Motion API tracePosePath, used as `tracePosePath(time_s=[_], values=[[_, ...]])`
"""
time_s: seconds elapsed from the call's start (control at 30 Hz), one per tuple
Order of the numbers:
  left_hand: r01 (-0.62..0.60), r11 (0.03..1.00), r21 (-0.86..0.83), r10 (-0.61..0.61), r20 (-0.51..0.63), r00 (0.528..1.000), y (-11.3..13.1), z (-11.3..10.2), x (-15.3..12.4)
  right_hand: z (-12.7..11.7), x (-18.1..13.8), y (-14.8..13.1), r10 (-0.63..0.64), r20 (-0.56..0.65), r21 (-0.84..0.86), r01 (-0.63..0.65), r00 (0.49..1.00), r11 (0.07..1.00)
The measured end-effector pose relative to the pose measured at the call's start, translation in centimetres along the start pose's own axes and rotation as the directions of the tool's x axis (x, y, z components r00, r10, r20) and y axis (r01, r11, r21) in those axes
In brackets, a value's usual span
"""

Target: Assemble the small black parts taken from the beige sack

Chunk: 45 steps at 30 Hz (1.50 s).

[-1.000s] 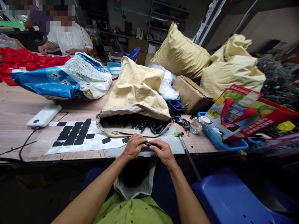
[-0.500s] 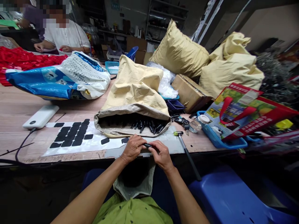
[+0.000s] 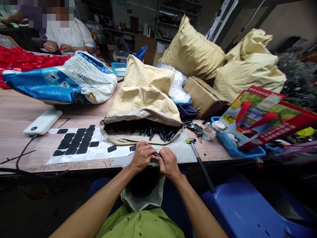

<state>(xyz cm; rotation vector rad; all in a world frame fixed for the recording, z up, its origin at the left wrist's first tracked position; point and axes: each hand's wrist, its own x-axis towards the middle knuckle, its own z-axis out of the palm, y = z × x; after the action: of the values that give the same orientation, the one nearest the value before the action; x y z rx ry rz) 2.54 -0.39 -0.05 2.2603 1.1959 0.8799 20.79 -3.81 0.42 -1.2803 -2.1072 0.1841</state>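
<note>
Between my two hands is a thin black pen-like piece [image 3: 156, 154], held level at the table's front edge. My left hand [image 3: 142, 155] is closed on its left end, and my right hand [image 3: 169, 162] grips the other end with curled fingers. Just beyond them lies a cream sack [image 3: 146, 89], its mouth facing me, with several black pointed pieces [image 3: 159, 132] inside. Below my hands a second open sack [image 3: 143, 198] hangs at my lap. A white sheet [image 3: 99, 155] bearing black rounded stickers [image 3: 74, 142] spreads to the left.
A hammer [image 3: 201, 162] overhangs the table edge at right, near a blue basket [image 3: 230, 148] holding a red shopping bag [image 3: 262, 115]. A white power bank [image 3: 43, 122] and a blue-white bag [image 3: 61, 82] lie left. Behind, a person [image 3: 66, 36] handles red pieces.
My right hand has turned inward, its fingers curling tighter around the black piece. My left hand has barely moved. The view has shifted slightly.
</note>
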Motion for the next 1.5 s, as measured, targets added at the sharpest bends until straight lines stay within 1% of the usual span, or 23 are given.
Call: tracePosePath(time_s=[0.1, 0.3, 0.4, 0.77, 0.93, 1.07, 1.27, 1.5], values=[[0.008, 1.000, -0.005, -0.008, 0.010, 1.000, 0.1, -0.1, 0.0, 0.2, -0.1, 0.1, 0.013, -0.008, 0.045, -0.013, 1.000, 0.999], [0.054, 0.997, -0.059, -0.054, -0.003, 0.999, 0.3, -0.3, 0.2, -0.8, 0.0, 0.4, 0.088, 0.043, 0.290, -0.097, 0.995, 0.952], [0.074, 0.994, -0.083, -0.077, -0.029, 0.997, 0.2, -0.4, 0.3, -1.1, 0.0, 0.4, 0.112, 0.050, 0.323, -0.122, 0.993, 0.938], [0.056, 0.994, -0.099, -0.060, -0.041, 0.997, 0.1, 0.0, 0.3, -0.8, 0.1, 0.5, 0.160, 0.074, 0.318, -0.176, 0.984, 0.932], [0.051, 0.993, -0.109, -0.055, -0.031, 0.998, 0.0, 0.1, 0.3, -0.7, 0.1, 0.1, 0.190, 0.065, 0.289, -0.200, 0.980, 0.936], [0.063, 0.992, -0.111, -0.063, -0.001, 0.998, 0.1, 0.0, 0.3, -0.6, 0.2, 0.0, 0.214, 0.078, 0.250, -0.227, 0.974, 0.941], [0.040, 0.992, -0.118, -0.037, 0.031, 0.999, 0.0, -0.2, 0.3, -0.3, 0.4, -0.1, 0.178, 0.088, 0.193, -0.192, 0.980, 0.962], [0.014, 0.998, -0.066, -0.012, 0.029, 1.000, -0.5, 0.4, 0.3, 0.2, 0.8, 0.1, 0.171, 0.067, 0.146, -0.179, 0.983, 0.973]])
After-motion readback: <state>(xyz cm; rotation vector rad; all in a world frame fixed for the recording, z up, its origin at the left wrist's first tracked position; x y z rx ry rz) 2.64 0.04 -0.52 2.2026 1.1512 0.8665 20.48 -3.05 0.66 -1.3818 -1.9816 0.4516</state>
